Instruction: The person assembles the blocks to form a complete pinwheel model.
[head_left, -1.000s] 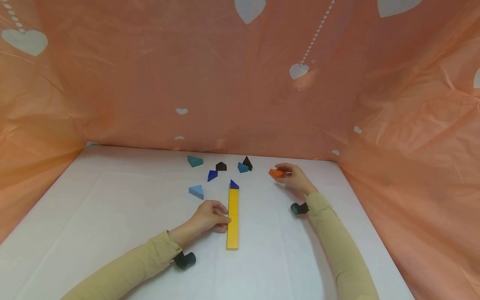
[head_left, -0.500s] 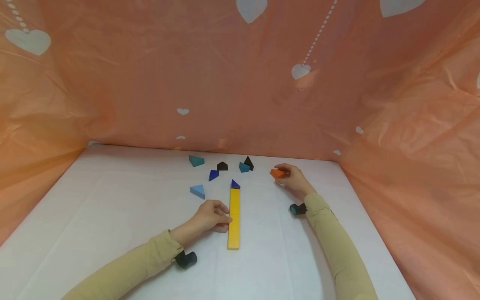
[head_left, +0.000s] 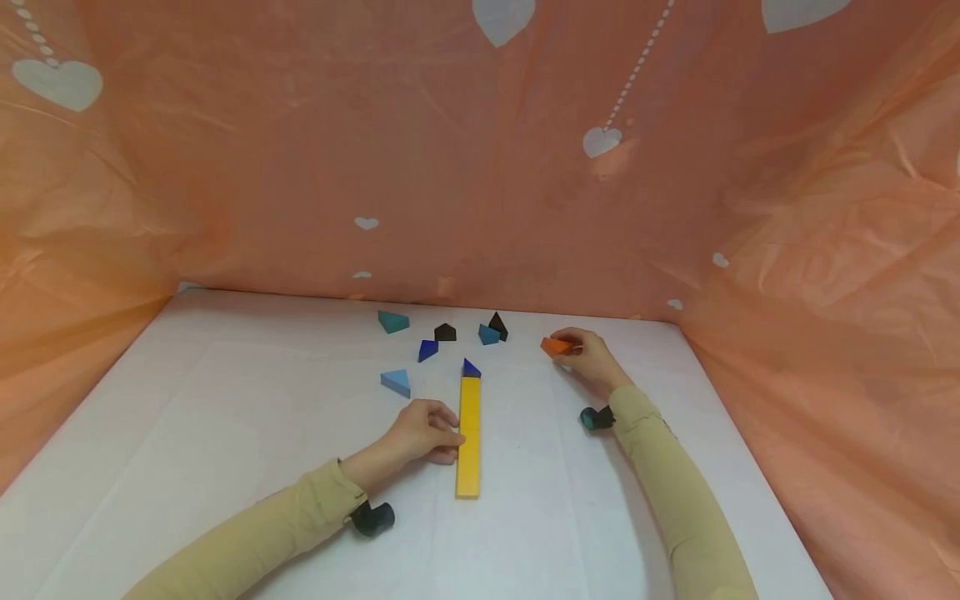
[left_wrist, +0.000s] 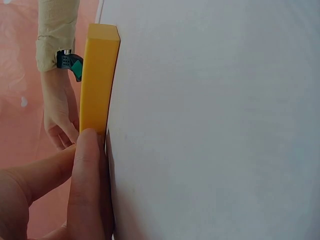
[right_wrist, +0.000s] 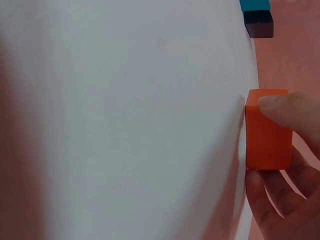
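A long yellow bar [head_left: 468, 442], with a seam near its middle, lies on the white table. My left hand [head_left: 420, 433] is at its left side. The fingertips [left_wrist: 87, 140] touch the bar's side and edge, seen also in the left wrist view. At the bar's far end sits a small dark blue triangular block [head_left: 471, 369]. Off to the right, my right hand [head_left: 588, 358] pinches an orange block [right_wrist: 269, 135] between thumb and fingers, near the tabletop. Whether the block touches the table cannot be told.
Left of the bar lie a light blue block [head_left: 396, 382] and a blue block [head_left: 427, 350]. Farther back are a teal block [head_left: 392, 322], a black pentagonal block [head_left: 446, 332], and a blue-teal block [head_left: 489, 334] against a black pointed block [head_left: 497, 324]. Orange cloth [head_left: 465, 167] walls the table.
The orange block has turned slightly in my right hand's fingers. My left hand stays at the yellow bar, and the loose blocks keep their places; the head view has shifted a little.
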